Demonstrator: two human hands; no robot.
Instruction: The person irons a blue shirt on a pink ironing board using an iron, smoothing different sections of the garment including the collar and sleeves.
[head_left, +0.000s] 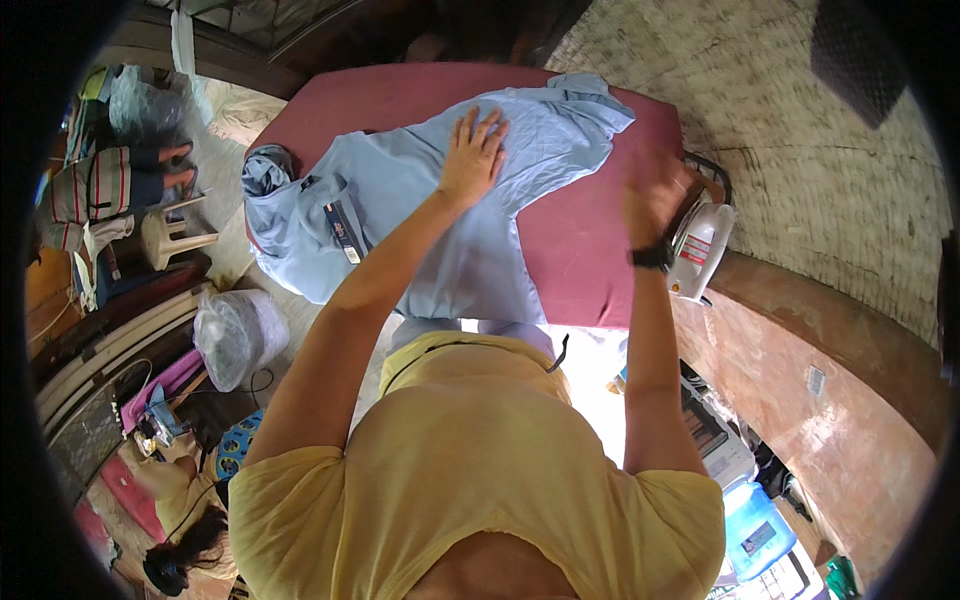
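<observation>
A light blue shirt [420, 220] lies spread over a padded ironing board with a maroon cover [580, 250]. Its far right part, toward the sleeve, is wrinkled, and its left end is bunched at the board's edge. A dark tag [343, 232] rests on the shirt near the collar. My left hand [475, 160] is flat on the fabric with its fingers apart. Over the board's right end, my right hand [657, 195] is smeared by motion, close to a white clothes iron [700, 248]. Whether it touches the iron cannot be told.
A textured wall and a brown ledge [800, 310] run along the right. At left are a small stool [170, 235], a clear plastic bag [238, 335] and another person's feet [178, 165]. Another person [195, 500] is at lower left. A blue water container [757, 530] stands at lower right.
</observation>
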